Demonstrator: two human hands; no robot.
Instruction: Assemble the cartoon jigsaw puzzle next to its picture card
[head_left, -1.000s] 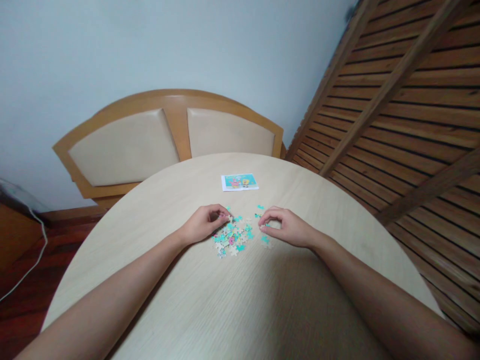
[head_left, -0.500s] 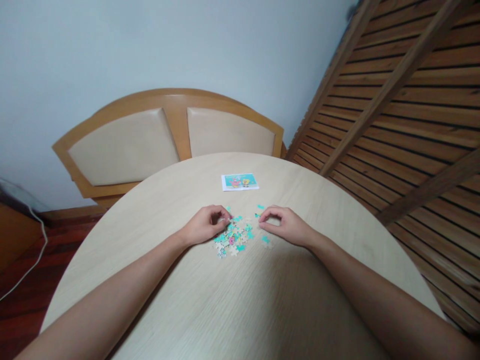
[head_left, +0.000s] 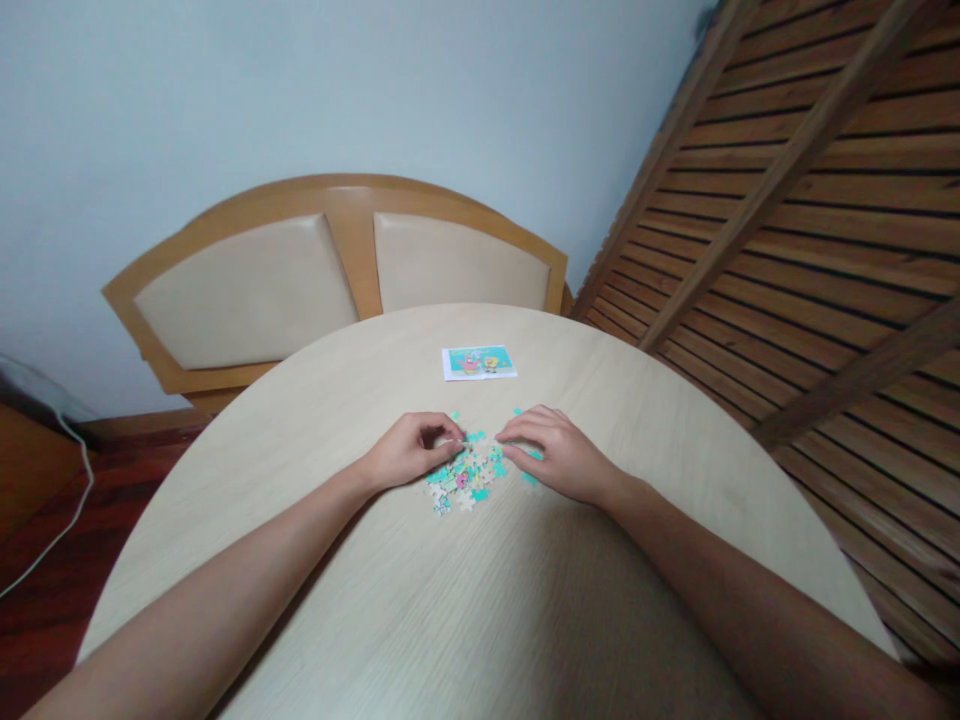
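Observation:
A heap of loose jigsaw pieces (head_left: 466,482), turquoise, pink, yellow and pale grey, lies on the table between my hands. My left hand (head_left: 416,447) rests at the heap's upper left edge, thumb and fingers pinched on what looks like a pale jigsaw piece, mostly covered by the fingertips. From the right, my right hand (head_left: 559,452) reaches to the heap's upper edge with thumb and fingers apart; I see nothing held between them. Beside and partly under it are a few turquoise pieces. Beyond the heap lies a small picture card (head_left: 480,363) with cartoon figures on turquoise.
The round pale wooden table (head_left: 360,620) fills the lower view. Behind it stands a padded wooden backrest (head_left: 350,245) against the white wall. A slatted wooden panel (head_left: 810,200) leans at the right. A white cable (head_left: 88,490) hangs at the left.
My right hand has moved left to the heap's upper edge, over the loose pieces on that side. My left hand has stayed almost in place.

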